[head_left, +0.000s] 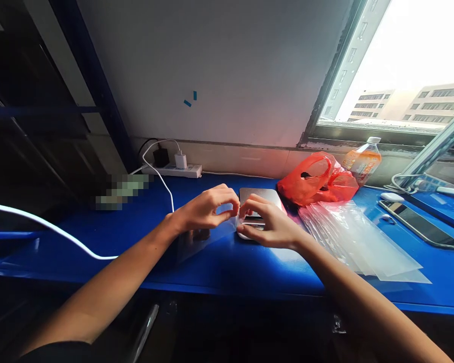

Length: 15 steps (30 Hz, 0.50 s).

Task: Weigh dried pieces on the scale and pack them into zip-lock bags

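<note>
My left hand (207,207) and my right hand (269,224) meet over the blue tabletop (136,237), fingers pinched together on the top edge of a clear plastic bag (202,237). The bag hangs down toward the table on the left side. Just behind my fingers sits a small silver scale (260,197) with a dark display partly hidden by my right hand.
A stack of clear plastic bags (359,239) lies to the right. Behind it are a red plastic bag (318,184) and an orange drink bottle (362,161). A phone (419,224) and mouse (392,197) lie at far right. A power strip (174,170) with a white cable sits against the wall.
</note>
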Each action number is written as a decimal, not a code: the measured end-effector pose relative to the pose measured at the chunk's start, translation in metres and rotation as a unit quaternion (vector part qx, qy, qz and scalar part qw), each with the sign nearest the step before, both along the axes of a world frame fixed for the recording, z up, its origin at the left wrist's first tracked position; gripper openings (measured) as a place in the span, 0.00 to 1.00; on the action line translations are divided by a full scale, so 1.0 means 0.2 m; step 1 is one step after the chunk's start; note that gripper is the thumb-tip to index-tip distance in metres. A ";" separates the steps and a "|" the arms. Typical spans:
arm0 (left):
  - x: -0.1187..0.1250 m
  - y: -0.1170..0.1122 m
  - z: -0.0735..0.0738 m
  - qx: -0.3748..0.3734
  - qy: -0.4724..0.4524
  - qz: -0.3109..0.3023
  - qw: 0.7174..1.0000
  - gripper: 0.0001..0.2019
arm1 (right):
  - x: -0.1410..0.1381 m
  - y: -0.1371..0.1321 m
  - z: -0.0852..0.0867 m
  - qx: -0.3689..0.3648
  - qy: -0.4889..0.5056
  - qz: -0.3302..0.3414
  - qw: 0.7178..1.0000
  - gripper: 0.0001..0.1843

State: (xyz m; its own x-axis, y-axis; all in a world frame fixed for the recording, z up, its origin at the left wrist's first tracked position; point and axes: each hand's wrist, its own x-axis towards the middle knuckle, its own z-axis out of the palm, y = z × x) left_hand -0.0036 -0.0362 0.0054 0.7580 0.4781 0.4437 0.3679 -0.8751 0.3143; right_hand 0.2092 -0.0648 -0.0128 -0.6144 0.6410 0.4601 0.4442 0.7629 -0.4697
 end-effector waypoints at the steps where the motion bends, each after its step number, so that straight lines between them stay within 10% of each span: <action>1: 0.00 -0.01 0.00 0.006 0.006 0.002 1.000 0.03 | -0.01 -0.01 0.00 -0.010 0.011 -0.004 1.000 0.07; 15: 0.00 -0.05 0.04 -0.019 0.112 0.032 0.993 0.03 | -0.01 -0.01 -0.01 -0.029 -0.015 0.058 0.998 0.05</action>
